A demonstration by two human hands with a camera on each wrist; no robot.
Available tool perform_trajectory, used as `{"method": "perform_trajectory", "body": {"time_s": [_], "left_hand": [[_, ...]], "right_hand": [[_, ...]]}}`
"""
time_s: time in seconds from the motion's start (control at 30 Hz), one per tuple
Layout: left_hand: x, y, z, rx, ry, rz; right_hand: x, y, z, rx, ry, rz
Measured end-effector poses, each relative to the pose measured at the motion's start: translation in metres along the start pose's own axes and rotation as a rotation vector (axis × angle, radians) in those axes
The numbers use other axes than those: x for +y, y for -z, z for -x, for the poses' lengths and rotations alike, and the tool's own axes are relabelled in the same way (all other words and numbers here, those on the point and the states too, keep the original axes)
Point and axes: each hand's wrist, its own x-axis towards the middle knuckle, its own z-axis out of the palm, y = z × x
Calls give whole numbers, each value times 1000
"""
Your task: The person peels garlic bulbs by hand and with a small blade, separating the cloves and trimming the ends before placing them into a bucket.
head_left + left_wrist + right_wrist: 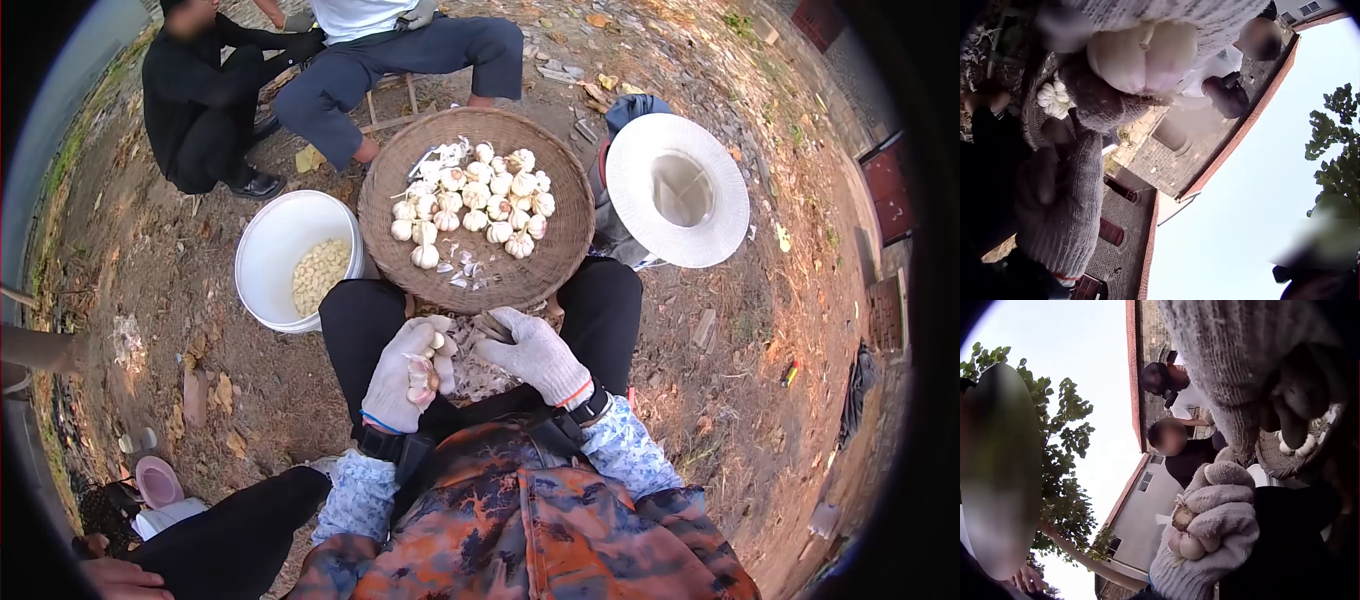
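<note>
My left hand [402, 375], in a whitish knit glove, curls its fingers round a partly broken garlic bulb [422, 382]. Pale cloves [437, 341] show near its fingertips. The right wrist view shows the bulb's root end [1183, 517] and pinkish cloves [1190, 545] against the palm. Close up in the left wrist view are two large cloves [1141, 57]. To the right, apart from the bulb, my gloved right hand [535, 355] has loosely bent fingers with grey, soiled tips. Nothing shows in its grasp. Ahead of both hands, a round wicker basket [400, 275] holds several whole garlic bulbs [475, 195].
A white bucket [262, 225] with peeled cloves [320, 275] stands left of the basket. At right, a pale wide-brimmed hat [725, 205] sits beside the basket. Garlic skins [480, 375] lie between my knees. Other people sit across the basket [400, 80] and at lower left [235, 530].
</note>
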Motion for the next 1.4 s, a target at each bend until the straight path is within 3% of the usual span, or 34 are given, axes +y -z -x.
{"method": "perform_trajectory", "body": {"time_s": [0.17, 0.2, 0.27, 0.33, 0.4, 0.47, 0.5, 0.53, 0.63, 0.8, 0.9, 0.97, 1.07, 1.13, 1.17, 1.2, 1.27, 1.3, 1.4], "left_hand": [[2, -2, -3, 53, -10, 53], [2, -1, -3, 78, 15, 84], [-1, 1, 1, 39, 33, 56], [-8, 0, -6, 109, -61, -32], [-5, -5, -5, 28, -40, 31], [-8, -16, -1, 96, -125, -185], [-9, -16, -3, 107, -98, -134], [-8, -18, -3, 93, -102, -137], [-9, -23, -6, 128, -65, 29], [-18, -29, -10, 268, -86, -162], [-25, -26, -20, 254, -183, -254], [-27, -28, -27, 353, -318, -399], [-26, -35, -28, 348, -247, -238], [-30, -28, -33, 306, -204, -192], [-28, -28, -33, 267, -166, -143], [-25, -27, -30, 257, -168, -142], [-12, -31, -16, 26, -14, 42], [-4, -44, -8, 126, 36, -4], [-8, -30, -11, 56, 113, -102]], "right_hand": [[-14, -7, 10, -59, -22, -201], [-22, -5, 13, -144, -167, -295], [-20, -18, 15, -106, 42, -286], [-31, -18, 21, -171, 67, -232], [-36, -21, 19, -146, 260, -54], [-45, -18, 17, -92, 509, 375], [-40, -21, 14, -112, 538, 542], [-40, -26, 15, -49, 527, 703], [-35, -19, 11, -12, 557, 572], [-37, -25, 14, -42, 386, 736], [-35, -27, 12, -18, 344, 607], [-33, -28, 11, -15, 328, 531], [-24, -26, 7, 41, 279, 485], [-14, -16, -1, 4, 2, -3], [-21, -13, 1, -34, -130, -396], [-20, -10, 1, -27, -124, -391], [-14, -2, 1, -71, -225, -975], [-13, 1, 1, -71, -203, -1064], [-17, 3, -1, -49, -217, -955]]}}
